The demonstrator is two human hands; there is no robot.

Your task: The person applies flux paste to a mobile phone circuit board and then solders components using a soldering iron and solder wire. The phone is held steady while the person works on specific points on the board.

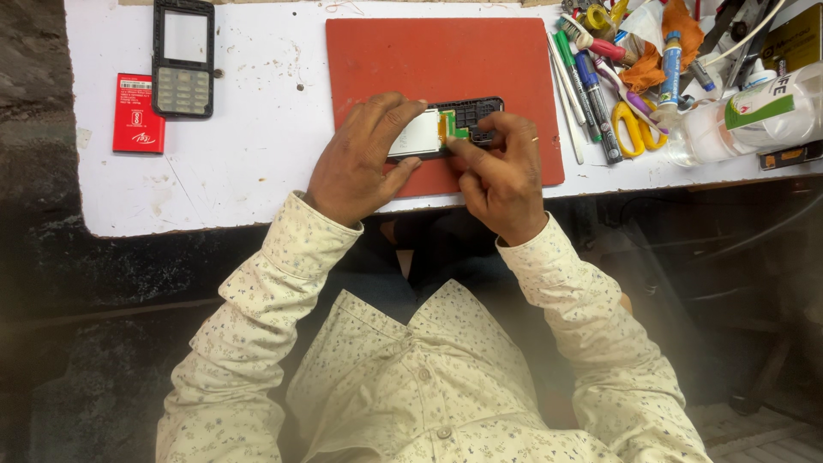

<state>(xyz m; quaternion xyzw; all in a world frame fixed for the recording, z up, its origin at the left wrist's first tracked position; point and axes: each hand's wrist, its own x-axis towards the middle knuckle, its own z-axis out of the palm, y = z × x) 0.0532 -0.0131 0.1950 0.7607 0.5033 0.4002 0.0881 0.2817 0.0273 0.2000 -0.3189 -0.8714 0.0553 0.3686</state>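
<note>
Center frame: left hand (360,159) & right hand (501,171), fingers (403,116) closed on opened phone (446,129) atop red mat (446,64); phone cover (183,57) upper left on desk (249,154).

A black phone front cover with keypad (182,57) lies at the far left of the white table (249,163), a red battery (138,125) just beside it. Yellow-handled scissors (633,129), pens (591,94), an orange cloth (664,47) and what may be a clear plastic bottle (754,120) crowd the right.
</note>
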